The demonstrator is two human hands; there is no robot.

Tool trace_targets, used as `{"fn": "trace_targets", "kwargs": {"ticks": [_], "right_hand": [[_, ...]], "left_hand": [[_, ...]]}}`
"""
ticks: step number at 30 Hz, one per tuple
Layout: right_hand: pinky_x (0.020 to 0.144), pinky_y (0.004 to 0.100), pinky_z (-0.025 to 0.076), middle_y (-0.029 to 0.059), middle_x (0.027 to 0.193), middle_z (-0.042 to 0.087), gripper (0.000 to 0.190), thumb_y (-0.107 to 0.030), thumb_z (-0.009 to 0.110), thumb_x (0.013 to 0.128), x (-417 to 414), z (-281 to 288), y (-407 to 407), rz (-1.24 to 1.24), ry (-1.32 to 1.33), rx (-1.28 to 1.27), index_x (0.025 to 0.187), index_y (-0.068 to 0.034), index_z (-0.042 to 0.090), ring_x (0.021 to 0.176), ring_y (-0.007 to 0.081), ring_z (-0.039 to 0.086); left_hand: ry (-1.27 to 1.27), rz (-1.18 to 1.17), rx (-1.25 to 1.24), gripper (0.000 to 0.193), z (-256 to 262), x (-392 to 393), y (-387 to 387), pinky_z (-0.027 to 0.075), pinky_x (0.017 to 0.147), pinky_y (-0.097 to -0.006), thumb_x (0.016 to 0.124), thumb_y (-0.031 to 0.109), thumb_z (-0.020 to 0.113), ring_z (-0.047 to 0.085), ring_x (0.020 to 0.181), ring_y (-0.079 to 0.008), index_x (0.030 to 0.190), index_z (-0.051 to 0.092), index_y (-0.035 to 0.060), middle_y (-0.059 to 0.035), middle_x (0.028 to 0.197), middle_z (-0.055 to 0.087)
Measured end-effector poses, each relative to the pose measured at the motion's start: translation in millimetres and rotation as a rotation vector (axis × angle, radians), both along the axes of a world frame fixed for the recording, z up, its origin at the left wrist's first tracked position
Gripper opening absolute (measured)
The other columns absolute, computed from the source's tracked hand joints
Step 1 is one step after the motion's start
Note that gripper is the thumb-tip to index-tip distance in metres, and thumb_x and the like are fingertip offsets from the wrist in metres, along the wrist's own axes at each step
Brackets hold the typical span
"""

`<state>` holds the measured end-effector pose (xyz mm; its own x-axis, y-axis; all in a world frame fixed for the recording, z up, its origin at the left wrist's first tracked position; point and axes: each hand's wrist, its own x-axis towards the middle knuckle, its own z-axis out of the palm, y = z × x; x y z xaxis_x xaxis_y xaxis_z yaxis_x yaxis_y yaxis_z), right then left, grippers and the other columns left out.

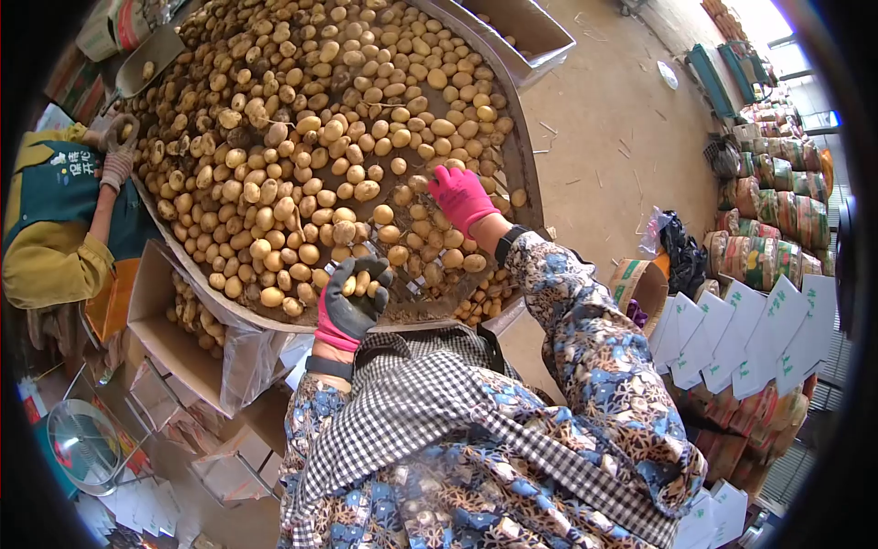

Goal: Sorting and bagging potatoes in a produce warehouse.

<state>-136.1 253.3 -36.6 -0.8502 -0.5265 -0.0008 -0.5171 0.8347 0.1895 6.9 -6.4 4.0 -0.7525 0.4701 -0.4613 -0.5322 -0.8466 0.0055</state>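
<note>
A broad sorting table point(528, 154) with a raised rim stands before me, heaped with small yellow potatoes point(267, 213). My left hand point(353, 302), in a pink glove with a dark grey palm, is turned palm up at the near rim. Several small potatoes point(361, 283) lie cupped in its curled fingers. My right hand point(463, 197), in a pink glove, reaches palm down over the potatoes right of the middle. Its fingertips are beside a potato point(456, 165); what is under the palm is hidden. Below it, smaller potatoes lie over a slotted part point(429, 271) of the tabletop.
At the left a co-worker's gloved hand point(118, 165) is at the rim, near a metal scoop point(147, 62). A plastic-lined carton point(185, 329) with potatoes stands at the near left, another carton point(525, 41) at the far right. Stacked filled sacks point(775, 206) line the right side.
</note>
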Motion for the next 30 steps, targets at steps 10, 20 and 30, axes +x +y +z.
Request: {"fn": "trace_targets", "kwargs": {"ticks": [10,20,30], "right_hand": [[0.071,0.0376,0.049,0.0066,0.107,0.052,0.027,-0.017,0.06,0.083,6,-2,1,-0.062,-0.038,0.021,0.11,-0.016,0.058,0.093,0.0249,0.058],[0.076,0.0312,0.053,0.0086,0.093,0.066,0.032,-0.021,0.072,0.082,-7,77,12,-0.182,-0.498,-0.959,0.109,-0.006,0.063,0.084,0.0197,0.066],[0.095,0.0413,0.047,0.0185,0.117,0.061,0.062,-0.038,0.075,0.074,-66,-1,85,-0.809,-0.297,-0.5,0.124,-0.005,0.056,0.11,0.0354,0.058]], "left_hand": [[-0.034,-0.082,-0.229,0.039,-4,12,17,0.048,0.099,-0.0464,0.099,0.023,0.048,0.058,0.113,-0.0264,0.131,0.051,0.0014,-0.0127,0.126,0.058],[0.054,-0.009,-0.113,0.044,8,4,17,0.049,0.095,-0.0447,0.099,0.04,0.043,0.059,0.11,-0.026,0.13,0.053,0.011,-0.0099,0.124,0.059],[0.015,0.049,0.085,0.042,1,6,-5,0.051,0.093,-0.0429,0.098,0.033,0.049,0.056,0.117,-0.0311,0.131,0.053,0.0072,-0.0163,0.128,0.057]]}}
